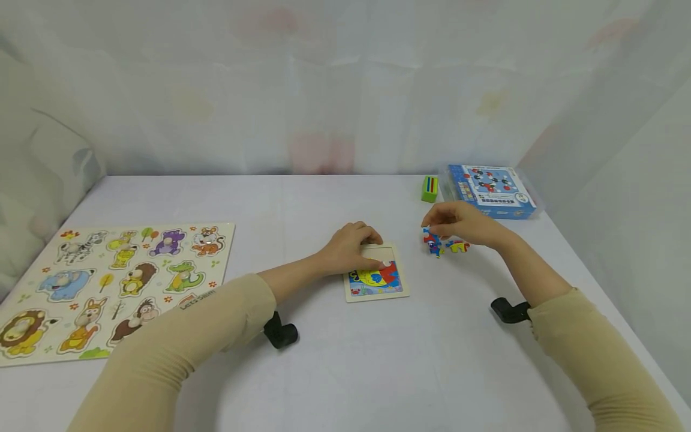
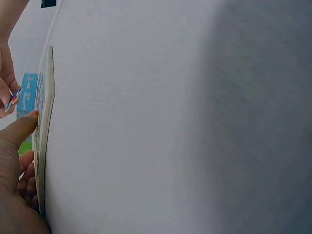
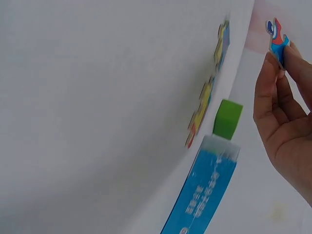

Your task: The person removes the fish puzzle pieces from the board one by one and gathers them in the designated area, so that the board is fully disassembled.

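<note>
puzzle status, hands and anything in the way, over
Right hand pinches a piece. Left hand holds puzzle, unfinished. Left thumb over it, possibly in the way.

Tabletop [image 1: 378, 372]: white. Puzzle tray [image 1: 378, 297]: cream rim; yellow, red and blue picture [image 1: 373, 279]. Held piece [image 3: 278, 45]: red, blue, white. Far right: blue box [image 1: 492, 191]; green block [image 1: 430, 191], striped top. Left board [image 1: 229, 237]: off-white, multicoloured animals [image 1: 137, 280].

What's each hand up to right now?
Left hand: touching the puzzle board; whether its grip is closed, I can't tell.
Right hand: closed, holding a puzzle piece.
</note>
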Motion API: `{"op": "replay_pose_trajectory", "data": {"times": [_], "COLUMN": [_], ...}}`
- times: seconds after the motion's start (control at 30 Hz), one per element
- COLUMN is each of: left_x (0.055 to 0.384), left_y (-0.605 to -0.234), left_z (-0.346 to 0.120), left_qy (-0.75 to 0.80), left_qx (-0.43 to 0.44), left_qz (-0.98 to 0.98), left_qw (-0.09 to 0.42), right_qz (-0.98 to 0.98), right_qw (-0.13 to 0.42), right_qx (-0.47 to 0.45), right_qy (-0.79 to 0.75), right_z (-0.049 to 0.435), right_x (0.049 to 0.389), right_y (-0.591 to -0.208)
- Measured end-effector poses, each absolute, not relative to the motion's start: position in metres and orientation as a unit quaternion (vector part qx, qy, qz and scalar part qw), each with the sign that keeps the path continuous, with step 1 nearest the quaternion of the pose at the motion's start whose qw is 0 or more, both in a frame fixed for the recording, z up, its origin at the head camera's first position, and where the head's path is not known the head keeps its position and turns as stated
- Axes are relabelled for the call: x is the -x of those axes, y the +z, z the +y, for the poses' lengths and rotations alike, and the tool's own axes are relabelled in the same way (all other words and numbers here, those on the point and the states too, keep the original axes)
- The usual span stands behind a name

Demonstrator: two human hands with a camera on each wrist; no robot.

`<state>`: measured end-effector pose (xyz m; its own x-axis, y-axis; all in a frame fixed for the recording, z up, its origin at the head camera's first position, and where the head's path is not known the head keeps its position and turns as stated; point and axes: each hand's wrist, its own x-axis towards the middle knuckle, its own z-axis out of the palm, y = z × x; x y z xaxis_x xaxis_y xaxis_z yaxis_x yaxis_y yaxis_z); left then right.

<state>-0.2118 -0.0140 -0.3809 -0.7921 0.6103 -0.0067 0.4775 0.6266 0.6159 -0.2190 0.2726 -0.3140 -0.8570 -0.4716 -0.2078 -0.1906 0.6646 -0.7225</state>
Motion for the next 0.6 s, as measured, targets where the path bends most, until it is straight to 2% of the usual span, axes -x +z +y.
{"op": "replay_pose_trajectory", "data": {"times": [0.6], "left_x": [0.21], "left_y": [-0.38], "left_z": [-0.013], "left_qy": [0.307], "left_qx": [-0.299], "left_qz": [0.897], "left_qw": [0.107], "right_qz": [0.905], "right_qw": [0.193], "right_qx": [0.133], "right_qy": [-0.355], "right_z": [0.328], "right_x": [0.218], "right_y": [-0.317]}}
